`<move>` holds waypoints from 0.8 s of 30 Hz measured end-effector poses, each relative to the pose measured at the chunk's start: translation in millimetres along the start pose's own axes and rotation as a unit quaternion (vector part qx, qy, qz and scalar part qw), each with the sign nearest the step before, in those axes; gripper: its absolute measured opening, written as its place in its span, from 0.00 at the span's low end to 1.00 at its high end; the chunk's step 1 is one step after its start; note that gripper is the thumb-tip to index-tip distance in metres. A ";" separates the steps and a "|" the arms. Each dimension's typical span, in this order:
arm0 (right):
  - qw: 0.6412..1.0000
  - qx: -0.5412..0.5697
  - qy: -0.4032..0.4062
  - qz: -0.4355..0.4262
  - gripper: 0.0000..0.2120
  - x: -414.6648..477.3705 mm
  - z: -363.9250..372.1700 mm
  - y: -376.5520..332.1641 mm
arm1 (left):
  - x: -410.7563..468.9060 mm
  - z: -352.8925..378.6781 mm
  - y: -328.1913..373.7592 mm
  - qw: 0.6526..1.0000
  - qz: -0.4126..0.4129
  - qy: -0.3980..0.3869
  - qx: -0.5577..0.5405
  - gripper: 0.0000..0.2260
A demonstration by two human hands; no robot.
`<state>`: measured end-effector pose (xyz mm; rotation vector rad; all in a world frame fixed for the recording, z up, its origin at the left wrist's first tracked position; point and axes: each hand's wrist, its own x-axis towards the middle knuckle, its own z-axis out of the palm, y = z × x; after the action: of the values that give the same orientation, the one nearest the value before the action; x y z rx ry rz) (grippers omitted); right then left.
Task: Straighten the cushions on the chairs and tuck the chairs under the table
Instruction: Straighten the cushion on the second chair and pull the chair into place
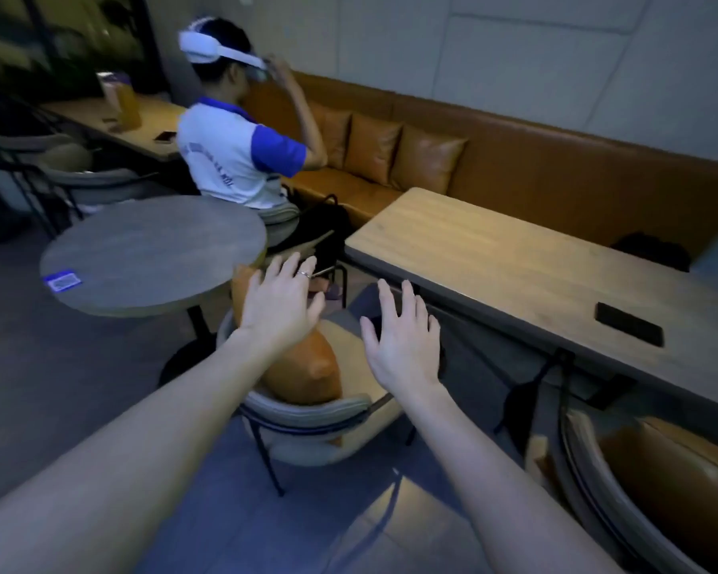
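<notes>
A grey chair (307, 412) with thin black legs stands between a round table and the long wooden table (515, 267), pulled out from it. An orange cushion (303, 377) leans crooked on its seat against the backrest. My left hand (280, 302) hovers over the cushion's upper part with fingers spread, a ring on one finger. To its right, my right hand (403, 339) is spread open above the seat, holding nothing. A second chair (597, 482) with an orange cushion (672, 478) sits at the lower right, partly under the long table.
The round grey table (150, 254) stands close on the chair's left. A person in a white and blue shirt (233, 159) sits just behind it. An orange bench (556, 176) with cushions lines the wall. A black object (629, 330) lies on the long table.
</notes>
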<state>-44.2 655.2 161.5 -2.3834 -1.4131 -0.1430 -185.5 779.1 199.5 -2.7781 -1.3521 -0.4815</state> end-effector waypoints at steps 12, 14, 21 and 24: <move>0.995 0.063 -0.055 0.053 0.32 55.1 91.3 -108.7 | 54.6 39.1 -143.2 0.991 -0.081 -0.100 -0.037 0.32; 0.991 0.081 -0.063 0.086 0.34 57.3 105.8 -110.4 | 63.2 54.3 -158.9 0.987 -0.094 -0.119 -0.052 0.32; 0.964 0.122 -0.078 0.221 0.49 36.9 157.3 -103.6 | 95.8 126.3 -219.9 0.957 -0.159 -0.201 -0.138 0.36; 0.943 0.137 -0.049 0.300 0.54 14.6 184.4 -107.0 | 109.6 159.5 -237.2 0.950 -0.157 -0.222 -0.154 0.37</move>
<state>-147.3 779.7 21.8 -2.4801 -0.6295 0.3146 -262.3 1034.8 49.8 -3.0570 -1.9879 -0.0654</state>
